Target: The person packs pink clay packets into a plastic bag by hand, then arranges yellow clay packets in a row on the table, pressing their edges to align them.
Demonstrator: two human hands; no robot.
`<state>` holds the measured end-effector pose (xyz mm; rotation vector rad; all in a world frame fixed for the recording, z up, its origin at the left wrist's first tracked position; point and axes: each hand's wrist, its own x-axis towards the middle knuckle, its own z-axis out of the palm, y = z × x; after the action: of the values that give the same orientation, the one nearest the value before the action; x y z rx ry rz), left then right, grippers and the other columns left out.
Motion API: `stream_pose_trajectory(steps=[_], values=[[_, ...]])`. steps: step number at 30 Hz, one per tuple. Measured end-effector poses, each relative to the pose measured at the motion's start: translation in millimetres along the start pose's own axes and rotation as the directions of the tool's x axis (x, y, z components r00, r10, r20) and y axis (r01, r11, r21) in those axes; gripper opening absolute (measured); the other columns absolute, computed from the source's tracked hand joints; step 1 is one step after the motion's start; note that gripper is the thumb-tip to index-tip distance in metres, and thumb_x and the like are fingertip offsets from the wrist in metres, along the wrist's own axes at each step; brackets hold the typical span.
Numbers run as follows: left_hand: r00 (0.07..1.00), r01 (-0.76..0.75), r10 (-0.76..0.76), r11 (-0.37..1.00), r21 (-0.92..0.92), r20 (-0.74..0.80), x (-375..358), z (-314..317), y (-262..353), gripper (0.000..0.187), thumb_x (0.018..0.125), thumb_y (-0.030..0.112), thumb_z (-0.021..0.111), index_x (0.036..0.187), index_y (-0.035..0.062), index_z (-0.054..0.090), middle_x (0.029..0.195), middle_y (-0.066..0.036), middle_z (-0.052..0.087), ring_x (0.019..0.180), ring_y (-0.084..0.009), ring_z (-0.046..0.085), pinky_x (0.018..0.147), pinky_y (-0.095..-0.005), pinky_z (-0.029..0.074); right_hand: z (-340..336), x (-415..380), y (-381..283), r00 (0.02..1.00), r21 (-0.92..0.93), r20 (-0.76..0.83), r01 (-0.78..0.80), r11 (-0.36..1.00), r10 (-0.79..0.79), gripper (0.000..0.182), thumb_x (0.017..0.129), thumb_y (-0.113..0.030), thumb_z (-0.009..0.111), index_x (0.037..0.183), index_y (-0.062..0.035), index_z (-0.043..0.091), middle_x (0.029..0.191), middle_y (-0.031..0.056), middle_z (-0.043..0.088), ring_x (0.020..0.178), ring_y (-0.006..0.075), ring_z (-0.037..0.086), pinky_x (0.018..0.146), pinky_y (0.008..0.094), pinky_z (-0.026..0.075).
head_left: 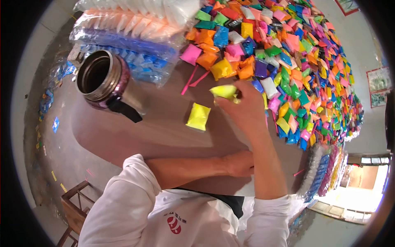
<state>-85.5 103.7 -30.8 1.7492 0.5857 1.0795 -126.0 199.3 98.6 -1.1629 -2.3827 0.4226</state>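
In the head view, the person's right hand [243,108] is over the brown tabletop [105,131], pinching a small, bright yellow, soft plastic packet [223,90] between thumb and fingers; the hand covers part of it, so whether it holds more than one cannot be told. The left hand [240,164] lies nearer the body, its forearm stretched rightward across the near part of the table. Its fingers are hidden behind the right forearm, so their grip cannot be told.

A second, square yellow packet [198,117] lies flat on the table, just to the near left of the held one and apart from it. Farther off, two thin bright-pink strips [190,80] lie beside the edge of a large heap of small multicoloured packets [288,53], which fills the far right. On the left stands an uncapped silver metal flask [131,95] with a purple collar and black strap. Beyond it are rows of clear plastic bags [127,26] with white, peach, purple and blue contents. More filled plastic bags [320,173] are stacked at the near right, and a brown wooden stool [75,201] stands at the near left.
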Motion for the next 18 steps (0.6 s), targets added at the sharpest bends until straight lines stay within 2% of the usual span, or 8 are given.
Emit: stream_pose_trajectory(steps=[2,3,5,7,10,12,15,18], values=[[0.995,0.066,-0.067,0.997,0.029,0.07,-1,-5,4,0.024,0.092,0.015,0.061,0.114,0.0043,0.064,0.109,-0.021,0.065,0.101,-0.0402,0.061,0.089,-0.0466,0.05,-36,-21,-3,0.88,0.111,0.209,-0.454,0.884,0.426,0.04,0.07,-0.025,0.086,0.098,-0.0016,0.069,0.092,0.0114,0.069,0.078,0.0199,0.067,0.07,0.032,0.053],[0.993,0.077,-0.081,0.996,0.052,0.086,-1,-6,4,0.021,0.092,0.015,0.061,0.111,0.0051,0.064,0.104,-0.02,0.065,0.097,-0.0401,0.062,0.086,-0.0462,0.051,-42,-32,8,0.84,0.212,0.236,-0.534,0.818,0.488,0.042,0.075,-0.026,0.086,0.104,0.0,0.069,0.093,0.0078,0.071,0.078,0.0134,0.063,0.07,0.0292,0.051],[0.977,0.167,-0.18,0.979,0.119,0.112,0,-17,22,0.014,0.093,0.016,0.061,0.101,0.0051,0.065,0.093,-0.017,0.067,0.09,-0.0386,0.064,0.081,-0.0459,0.052,-36,-60,40,0.848,0.445,0.256,-0.529,0.722,0.464,0.042,0.078,-0.025,0.086,0.106,0.0008,0.069,0.087,0.0032,0.07,0.076,0.0113,0.062,0.067,0.029,0.05],[0.988,0.123,-0.133,0.986,0.115,0.077,-3,-10,16,0.012,0.092,0.016,0.062,0.097,0.0047,0.065,0.091,-0.017,0.067,0.089,-0.0381,0.064,0.08,-0.0456,0.052,-29,-85,61,0.843,0.64,0.349,-0.533,0.553,0.41,0.04,0.082,-0.026,0.084,0.107,0.0013,0.069,0.08,-0.0008,0.067,0.073,0.0095,0.059,0.065,0.0276,0.049],[0.996,0.082,-0.086,0.992,0.092,0.037,-6,-11,21,0.009,0.087,0.012,0.063,0.09,0.0038,0.066,0.088,-0.016,0.068,0.087,-0.0362,0.066,0.079,-0.0448,0.053,-25,-99,65,0.761,0.554,0.478,-0.649,0.521,0.438,0.038,0.084,-0.026,0.083,0.108,0.0,0.069,0.08,-0.0011,0.067,0.074,0.0086,0.057,0.065,0.0272,0.047],[1.0,0.025,-0.025,0.995,0.095,-0.004,-8,-10,20,0.009,0.086,0.01,0.063,0.091,0.0037,0.067,0.087,-0.015,0.068,0.087,-0.0355,0.066,0.079,-0.0449,0.053,-26,-96,56,0.764,0.456,0.484,-0.637,0.621,0.428,0.036,0.085,-0.025,0.08,0.106,0.0012,0.069,0.077,0.0023,0.066,0.072,0.0094,0.057,0.064,0.0282,0.047],[0.994,0.111,-0.112,0.992,-0.053,-0.014,-6,-15,27,0.01,0.085,0.009,0.062,0.092,0.0036,0.067,0.086,-0.015,0.069,0.086,-0.035,0.066,0.077,-0.045,0.052,-25,-81,46,0.749,0.334,0.53,-0.615,0.714,0.397,0.039,0.086,-0.026,0.078,0.111,0.0019,0.066,0.083,0.007,0.067,0.071,0.0116,0.059,0.064,0.0296,0.049],[0.967,0.228,-0.232,0.973,0.041,0.108,-3,-22,32,0.013,0.084,0.008,0.063,0.095,0.0036,0.066,0.084,-0.015,0.067,0.083,-0.0347,0.065,0.073,-0.0453,0.051,-16,-71,46,0.693,0.338,0.639,-0.643,0.687,0.333,0.046,0.087,-0.026,0.077,0.119,0.002,0.061,0.089,0.0092,0.068,0.074,0.013,0.062,0.065,0.0294,0.051]])
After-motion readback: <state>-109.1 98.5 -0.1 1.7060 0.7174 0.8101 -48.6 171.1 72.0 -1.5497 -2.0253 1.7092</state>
